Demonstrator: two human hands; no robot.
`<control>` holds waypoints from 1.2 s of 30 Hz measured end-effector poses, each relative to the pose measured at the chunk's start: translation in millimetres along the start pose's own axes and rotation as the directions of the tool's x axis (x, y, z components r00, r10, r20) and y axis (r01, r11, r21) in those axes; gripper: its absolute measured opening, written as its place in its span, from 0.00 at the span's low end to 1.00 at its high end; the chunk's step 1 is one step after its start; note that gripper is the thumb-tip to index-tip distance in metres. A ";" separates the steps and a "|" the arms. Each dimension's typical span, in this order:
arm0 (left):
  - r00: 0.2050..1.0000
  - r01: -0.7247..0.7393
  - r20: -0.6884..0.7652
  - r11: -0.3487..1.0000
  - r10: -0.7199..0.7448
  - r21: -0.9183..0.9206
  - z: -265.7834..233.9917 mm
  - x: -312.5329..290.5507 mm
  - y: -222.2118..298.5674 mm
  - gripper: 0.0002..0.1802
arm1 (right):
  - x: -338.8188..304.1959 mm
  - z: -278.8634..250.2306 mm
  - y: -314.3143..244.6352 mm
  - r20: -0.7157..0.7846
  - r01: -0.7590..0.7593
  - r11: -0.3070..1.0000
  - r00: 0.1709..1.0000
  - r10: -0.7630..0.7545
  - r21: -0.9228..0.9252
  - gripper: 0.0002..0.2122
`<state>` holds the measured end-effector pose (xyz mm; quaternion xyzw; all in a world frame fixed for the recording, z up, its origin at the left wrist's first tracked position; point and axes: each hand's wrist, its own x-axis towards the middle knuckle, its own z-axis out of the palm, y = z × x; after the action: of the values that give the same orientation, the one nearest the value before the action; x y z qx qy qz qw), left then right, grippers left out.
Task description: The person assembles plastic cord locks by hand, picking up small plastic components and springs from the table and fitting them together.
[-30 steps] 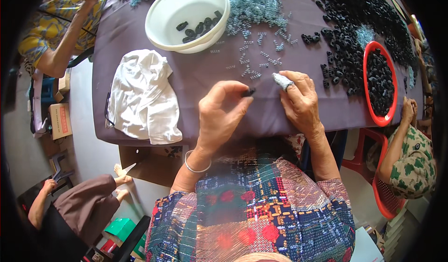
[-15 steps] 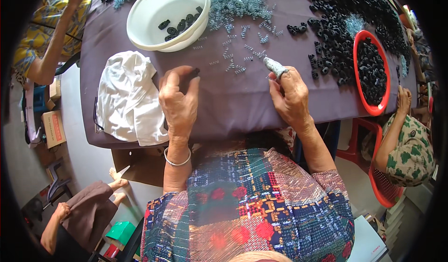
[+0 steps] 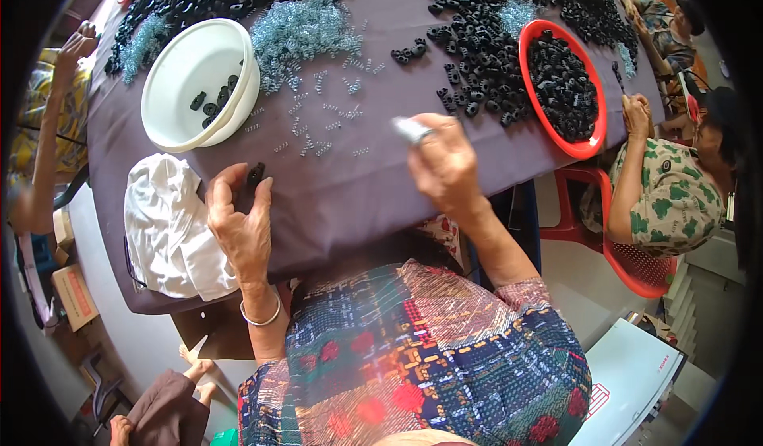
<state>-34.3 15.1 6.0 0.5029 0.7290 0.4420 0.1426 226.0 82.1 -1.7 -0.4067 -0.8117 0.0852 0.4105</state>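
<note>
My left hand (image 3: 242,227) pinches a small black plastic piece (image 3: 255,176), shaped like a cord-lock part, upright between thumb and fingers just above the table. My right hand (image 3: 447,168) hovers over the cloth to the right of some scattered small metal springs (image 3: 318,132). A white wrap (image 3: 413,130) covers its index finger. The hand is blurred, and I cannot make out anything between its fingertips. Beyond my left hand stands a white bowl (image 3: 163,100) with several black pieces in it. A heap of springs (image 3: 302,32) lies beside the bowl.
Black pieces lie heaped (image 3: 477,64) at the far right, around a red basket (image 3: 600,120) full of them. A white cloth (image 3: 163,231) lies left of my left hand. A red chair (image 3: 576,199) and a person in a leaf-patterned shirt (image 3: 675,195) are at the right.
The view has swung toward the right. My right hand has drawn back from the loose springs. The black piece in my left hand now shows more fully and stands upright.
</note>
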 end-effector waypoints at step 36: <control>0.829 -0.311 0.347 0.878 0.438 -0.364 51.6 -24.9 39.2 0.10 | 18.4 -19.7 34.5 0.039 -0.139 0.969 0.988 0.150 -0.203 0.11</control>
<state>34.4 23.6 1.6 0.6934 0.4933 0.4457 0.2778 254.7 114.2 5.7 -0.5015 -0.7951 0.0436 0.3383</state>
